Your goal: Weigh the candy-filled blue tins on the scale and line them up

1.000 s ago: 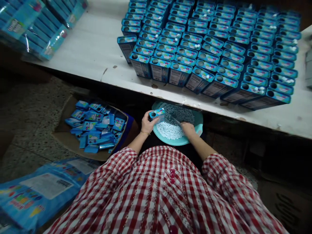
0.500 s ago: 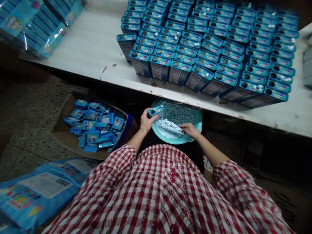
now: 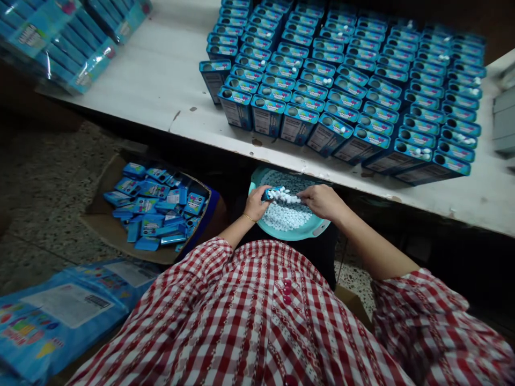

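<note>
The left hand (image 3: 255, 208) holds a small blue tin (image 3: 272, 193) low over a teal basin (image 3: 317, 228), its fingers (image 3: 262, 194) wrapped snugly around the tin, which lies tilted on its side. The right hand (image 3: 322, 201) is just beside it, with its fingers (image 3: 304, 197) bunched close together against a short line of white mints (image 3: 285, 197) that runs to the tin (whether they actually pinch any mints, I cannot tell). A heap of mints (image 3: 284, 219) fills the near part of the basin. Beyond the basin's far rim, rows of upright blue tins (image 3: 341, 102) stand packed together on the white tabletop (image 3: 145, 80). To the left, a cardboard box (image 3: 107, 214) holds loose flat blue packs (image 3: 153, 206), and a printed blue plastic bag (image 3: 60, 316) lies below it.
</note>
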A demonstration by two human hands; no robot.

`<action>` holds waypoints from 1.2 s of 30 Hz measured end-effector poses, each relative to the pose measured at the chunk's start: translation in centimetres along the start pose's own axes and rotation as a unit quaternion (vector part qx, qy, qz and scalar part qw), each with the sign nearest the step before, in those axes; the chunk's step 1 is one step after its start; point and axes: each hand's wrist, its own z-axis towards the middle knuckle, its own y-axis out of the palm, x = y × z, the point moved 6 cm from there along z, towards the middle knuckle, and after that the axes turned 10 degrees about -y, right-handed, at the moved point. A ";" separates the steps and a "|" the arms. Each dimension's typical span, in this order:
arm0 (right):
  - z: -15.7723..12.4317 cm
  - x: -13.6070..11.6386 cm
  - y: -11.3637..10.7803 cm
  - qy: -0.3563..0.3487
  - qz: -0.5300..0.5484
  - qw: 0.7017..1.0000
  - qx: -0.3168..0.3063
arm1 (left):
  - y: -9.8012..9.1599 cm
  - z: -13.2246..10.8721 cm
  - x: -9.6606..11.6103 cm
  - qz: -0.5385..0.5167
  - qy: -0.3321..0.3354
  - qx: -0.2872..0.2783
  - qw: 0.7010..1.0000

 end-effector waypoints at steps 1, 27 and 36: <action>0.1 -0.6 -0.4 0.008 -0.021 1.000 -0.018 | 0.1 0.0 0.0 0.008 0.005 -0.004 1.000; -2.9 4.4 2.9 0.063 0.031 0.991 0.110 | -2.6 -0.6 0.3 -0.094 -0.024 0.045 0.994; 3.5 2.5 16.2 0.070 0.061 0.995 -0.049 | -3.3 -1.0 -1.9 -0.125 -0.070 0.076 0.987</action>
